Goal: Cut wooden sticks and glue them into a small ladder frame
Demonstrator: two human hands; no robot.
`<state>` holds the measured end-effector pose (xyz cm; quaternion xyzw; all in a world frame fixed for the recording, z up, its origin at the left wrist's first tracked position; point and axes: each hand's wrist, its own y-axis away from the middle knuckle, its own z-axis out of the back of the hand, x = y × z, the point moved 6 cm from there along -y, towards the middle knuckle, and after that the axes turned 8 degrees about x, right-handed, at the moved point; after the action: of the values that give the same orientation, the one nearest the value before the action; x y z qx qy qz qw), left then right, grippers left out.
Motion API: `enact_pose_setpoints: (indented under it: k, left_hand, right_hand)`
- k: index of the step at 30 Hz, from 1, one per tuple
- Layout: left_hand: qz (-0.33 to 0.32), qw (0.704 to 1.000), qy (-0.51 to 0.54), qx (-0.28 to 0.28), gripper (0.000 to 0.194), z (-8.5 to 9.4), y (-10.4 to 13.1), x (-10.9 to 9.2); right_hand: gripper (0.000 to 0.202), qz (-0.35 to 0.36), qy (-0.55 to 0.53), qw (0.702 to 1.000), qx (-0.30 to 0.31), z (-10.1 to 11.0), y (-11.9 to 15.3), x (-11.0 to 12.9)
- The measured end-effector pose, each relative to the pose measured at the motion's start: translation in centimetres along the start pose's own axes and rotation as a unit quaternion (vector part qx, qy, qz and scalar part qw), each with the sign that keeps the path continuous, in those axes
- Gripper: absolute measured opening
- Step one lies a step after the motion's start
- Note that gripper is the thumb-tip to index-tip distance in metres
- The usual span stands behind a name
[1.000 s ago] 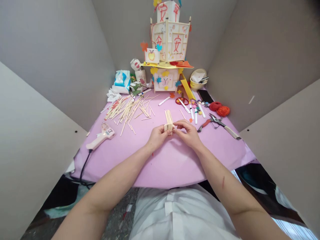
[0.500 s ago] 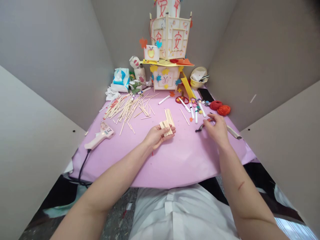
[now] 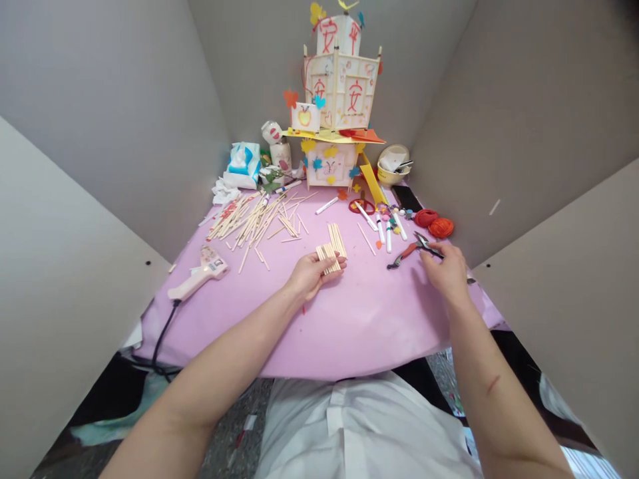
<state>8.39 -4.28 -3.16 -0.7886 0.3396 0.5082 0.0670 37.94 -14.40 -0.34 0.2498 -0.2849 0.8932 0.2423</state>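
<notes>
My left hand (image 3: 305, 276) is closed on a small flat panel of short wooden sticks (image 3: 327, 257), thumb on top and fingers beneath. Just behind it on the table lies a row of longer wooden sticks (image 3: 337, 237) side by side. My right hand (image 3: 446, 266) hovers at the table's right side, thumb and forefinger apart, its other fingers partly hidden. Beside its fingertips are pliers with one red handle (image 3: 409, 251) and a dark head. A slim tool, mostly covered by this hand, shows only its dark end (image 3: 470, 281).
A decorated paper-and-stick tower (image 3: 332, 159) stands at the back. Loose sticks (image 3: 254, 219) are strewn on the left, behind a corded glue gun (image 3: 202, 274). Markers (image 3: 389, 237), red-handled scissors (image 3: 360, 206), yarn balls (image 3: 440, 228) and a phone (image 3: 407, 198) lie on the right. Partition walls enclose the table.
My right hand has shifted right, off the pliers, uncovering their red handle and covering most of the slim tool. My left hand keeps its hold on the stick panel. The view tilts slightly upward.
</notes>
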Motion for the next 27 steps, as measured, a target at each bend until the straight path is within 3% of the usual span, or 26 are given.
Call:
enact_pose_setpoints:
  k: [5, 8, 11, 17, 27]
  left_hand:
    - [0.005, 1.0, -0.003, 0.007, 0.016, -0.1, 0.0, 0.3]
    - [0.017, 1.0, 0.0, 0.026, 0.018, -0.3, 0.0, 0.6]
    - [0.028, 0.999, 0.009, 0.041, 0.02, -0.3, 0.1, 0.8]
    - [0.052, 0.996, 0.024, 0.067, 0.018, -0.7, 0.3, 1.1]
    - [0.055, 0.995, 0.008, 0.078, 0.018, -1.0, 0.3, 1.3]
  right_hand:
    - [0.02, 0.145, -0.086, 0.985, 0.03, -0.8, 2.9, 6.2]
    - [0.028, 0.242, -0.083, 0.963, 0.081, -2.2, 5.1, 10.3]
    - [0.037, 0.307, -0.06, 0.942, 0.121, -3.7, 6.7, 12.9]
    - [0.048, 0.34, -0.047, 0.927, 0.149, -5.4, 7.3, 14.3]
    - [0.035, 0.333, -0.158, 0.909, 0.192, -6.8, 7.5, 13.6]
